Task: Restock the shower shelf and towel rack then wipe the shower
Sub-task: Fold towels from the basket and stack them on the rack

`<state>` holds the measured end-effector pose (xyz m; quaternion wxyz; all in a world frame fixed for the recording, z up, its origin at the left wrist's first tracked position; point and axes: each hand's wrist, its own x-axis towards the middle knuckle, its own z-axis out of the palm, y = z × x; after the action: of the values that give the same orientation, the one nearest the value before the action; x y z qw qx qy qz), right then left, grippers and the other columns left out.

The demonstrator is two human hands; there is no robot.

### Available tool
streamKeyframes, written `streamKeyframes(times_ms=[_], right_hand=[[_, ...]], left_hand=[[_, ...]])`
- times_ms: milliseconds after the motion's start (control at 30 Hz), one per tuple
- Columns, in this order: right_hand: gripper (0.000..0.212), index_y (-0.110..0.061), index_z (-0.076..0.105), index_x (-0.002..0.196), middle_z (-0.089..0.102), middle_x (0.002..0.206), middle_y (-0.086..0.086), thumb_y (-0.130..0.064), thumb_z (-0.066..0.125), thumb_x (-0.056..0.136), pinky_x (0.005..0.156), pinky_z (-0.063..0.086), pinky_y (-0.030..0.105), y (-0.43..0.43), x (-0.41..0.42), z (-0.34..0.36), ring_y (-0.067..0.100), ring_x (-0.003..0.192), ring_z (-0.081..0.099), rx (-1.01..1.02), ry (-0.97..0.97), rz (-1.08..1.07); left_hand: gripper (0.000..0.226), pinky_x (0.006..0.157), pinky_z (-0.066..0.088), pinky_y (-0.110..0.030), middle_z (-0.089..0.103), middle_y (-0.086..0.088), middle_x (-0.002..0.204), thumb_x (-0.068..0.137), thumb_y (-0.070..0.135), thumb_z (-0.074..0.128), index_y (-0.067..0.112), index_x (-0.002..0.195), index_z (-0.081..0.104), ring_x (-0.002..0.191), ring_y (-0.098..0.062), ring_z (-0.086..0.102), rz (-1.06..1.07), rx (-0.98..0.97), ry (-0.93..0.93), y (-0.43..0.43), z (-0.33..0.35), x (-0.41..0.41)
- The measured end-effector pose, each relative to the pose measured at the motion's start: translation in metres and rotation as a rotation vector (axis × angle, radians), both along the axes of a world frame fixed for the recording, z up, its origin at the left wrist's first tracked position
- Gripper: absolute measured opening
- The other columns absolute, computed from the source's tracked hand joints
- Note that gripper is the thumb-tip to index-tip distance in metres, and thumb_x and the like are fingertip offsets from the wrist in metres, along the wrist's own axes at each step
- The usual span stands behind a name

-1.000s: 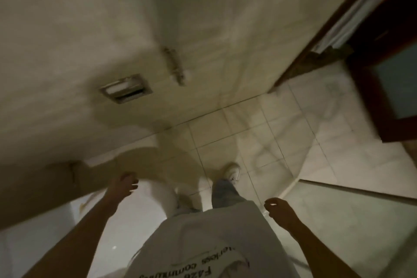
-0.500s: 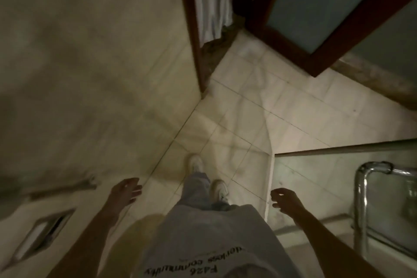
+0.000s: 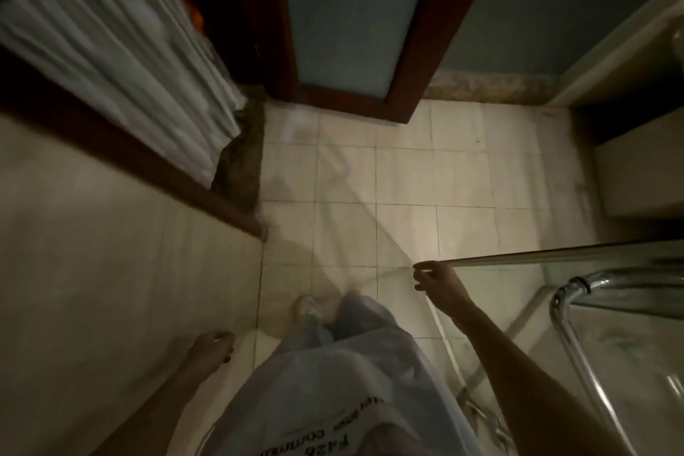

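The glass shower door [image 3: 592, 292] stands at the right, its metal top edge [image 3: 536, 255] running left to a corner. My right hand [image 3: 435, 279] is stretched out to that corner, with loosely curled fingertips touching it. A chrome bar handle [image 3: 562, 311] is fixed to the glass. My left hand [image 3: 211, 344] hangs beside my hip near the tiled wall [image 3: 111, 289], fingers loosely curled and holding nothing. No shelf, towel or cloth is in view.
The pale tiled floor [image 3: 407, 178] lies ahead, with my shoe [image 3: 309, 307] on it. A wooden door with a frosted pane [image 3: 351, 11] stands open at the top. A white curtain [image 3: 111, 33] hangs at the upper left. A pale cabinet [image 3: 636, 178] sits at the right.
My view has swung right from the wall towards the doorway and shower door. My right hand has risen to the corner of the glass; my left hand has stayed by my side.
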<state>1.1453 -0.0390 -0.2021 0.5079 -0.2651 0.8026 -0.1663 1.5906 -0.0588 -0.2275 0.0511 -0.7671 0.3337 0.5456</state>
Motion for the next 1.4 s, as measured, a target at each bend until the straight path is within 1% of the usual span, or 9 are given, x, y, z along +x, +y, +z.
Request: streamKeyframes(times_ms=[133,233,400,500,633,800,933,1133,1400], right_hand=[[0.021,-0.009,0.067,0.116,0.071,0.099,0.008,-0.017,0.060,0.098,0.082,0.058,0.040,0.012,0.003,-0.024,0.026,0.087,0.071,0.132,-0.004,-0.100],[0.024,-0.004,0.070,0.113,0.073,0.088,0.010,-0.017,0.066,0.094,0.085,0.059,0.045,0.033,0.004,-0.056,0.029,0.082,0.072,0.264,-0.041,-0.233],[0.015,0.003,0.067,0.106,0.064,0.076,0.011,-0.006,0.059,0.097,0.052,0.044,0.022,0.024,-0.003,-0.067,0.018,0.059,0.058,0.367,-0.182,-0.498],[0.018,0.006,0.067,0.104,0.062,0.070,0.009,-0.008,0.059,0.097,0.055,0.038,0.024,0.002,-0.021,-0.074,0.019,0.053,0.055,0.411,-0.227,-0.620],[0.019,0.000,0.066,0.110,0.068,0.088,0.009,-0.012,0.055,0.100,0.066,0.048,0.029,-0.063,-0.061,-0.059,0.022,0.069,0.064,0.296,-0.216,-0.635],[0.022,-0.008,0.063,0.118,0.068,0.109,0.009,-0.019,0.054,0.101,0.077,0.055,0.033,-0.149,-0.129,-0.035,0.023,0.087,0.069,0.075,-0.210,-0.704],[0.022,-0.011,0.063,0.118,0.069,0.110,0.008,-0.022,0.054,0.101,0.071,0.050,0.029,-0.194,-0.190,-0.022,0.020,0.087,0.070,-0.006,-0.199,-0.780],[0.017,-0.012,0.065,0.112,0.070,0.099,0.008,-0.018,0.056,0.099,0.069,0.046,0.029,-0.210,-0.297,-0.007,0.022,0.080,0.069,-0.043,-0.087,-1.003],[0.015,-0.018,0.065,0.109,0.071,0.097,0.004,-0.020,0.056,0.097,0.075,0.051,0.036,-0.185,-0.371,0.002,0.022,0.084,0.071,0.066,-0.011,-1.227]], left_hand=[[0.022,0.071,0.048,-0.027,0.069,-0.006,0.101,0.102,0.023,0.054,0.012,0.118,0.064,0.089,-0.020,0.066,-0.245,-0.106,0.044,-0.129,0.011,-0.050],[0.021,0.084,0.050,-0.034,0.069,-0.006,0.106,0.103,0.025,0.053,0.016,0.118,0.064,0.098,-0.022,0.067,-0.318,-0.178,0.097,-0.217,0.023,-0.104],[0.018,0.095,0.052,-0.039,0.067,-0.002,0.108,0.105,0.028,0.050,0.021,0.116,0.062,0.102,-0.020,0.065,-0.427,-0.212,0.096,-0.325,0.040,-0.177],[0.016,0.091,0.053,-0.037,0.067,-0.004,0.110,0.105,0.027,0.049,0.023,0.113,0.062,0.102,-0.020,0.065,-0.490,-0.190,0.057,-0.374,0.050,-0.211],[0.013,0.082,0.051,-0.033,0.068,-0.007,0.111,0.105,0.024,0.050,0.024,0.110,0.062,0.100,-0.021,0.065,-0.550,-0.192,0.036,-0.431,0.053,-0.258],[0.015,0.088,0.052,-0.040,0.068,-0.010,0.102,0.103,0.017,0.052,0.013,0.113,0.062,0.095,-0.024,0.065,-0.622,-0.164,0.023,-0.476,0.042,-0.335],[0.015,0.090,0.053,-0.041,0.071,-0.011,0.101,0.102,0.016,0.053,0.011,0.112,0.064,0.095,-0.026,0.068,-0.682,-0.086,0.016,-0.504,0.022,-0.393],[0.015,0.062,0.038,-0.027,0.067,-0.010,0.084,0.102,0.010,0.051,0.007,0.114,0.060,0.072,-0.021,0.062,-0.853,-0.015,0.019,-0.554,-0.020,-0.512],[0.019,0.072,0.048,-0.033,0.071,-0.019,0.097,0.101,0.016,0.056,0.005,0.113,0.066,0.089,-0.034,0.068,-1.216,0.016,0.032,-0.596,-0.009,-0.711]])
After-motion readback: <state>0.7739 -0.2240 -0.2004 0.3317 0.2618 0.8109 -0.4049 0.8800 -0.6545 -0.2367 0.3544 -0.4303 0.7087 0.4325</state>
